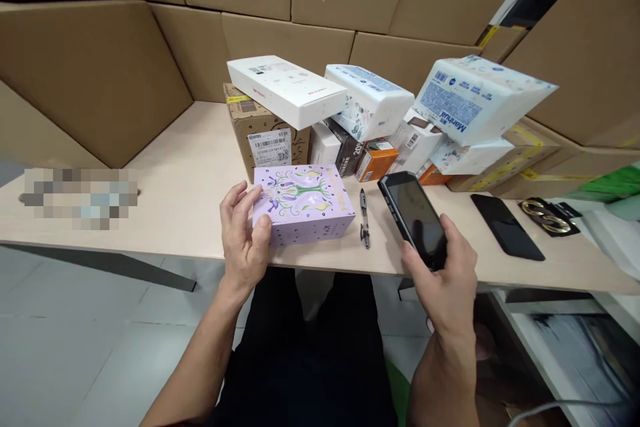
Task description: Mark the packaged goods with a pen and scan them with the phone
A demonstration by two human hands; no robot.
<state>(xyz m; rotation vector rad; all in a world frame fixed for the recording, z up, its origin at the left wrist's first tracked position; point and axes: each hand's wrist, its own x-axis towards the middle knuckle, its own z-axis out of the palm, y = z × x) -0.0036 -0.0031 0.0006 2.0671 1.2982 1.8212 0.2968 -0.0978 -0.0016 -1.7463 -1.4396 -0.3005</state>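
Observation:
A lilac box (303,193) printed with green, yellow and purple drawings lies near the front edge of the table. My left hand (244,233) grips its left end, thumb on the near corner and fingers along the far left side. In my right hand (447,280) is a black smartphone (417,217) in a thick case, tilted with its dark screen up, over the table's front edge. A clear pen with black parts (365,220) lies on the table between the box and the phone.
Behind stand a brown carton (245,137), a flat white box (287,90), orange boxes (375,161) and tissue packs (370,100). A second dark phone (507,227) and gold rings on a black card (547,217) lie right. Cardboard walls (285,40) enclose the table's (175,213) back.

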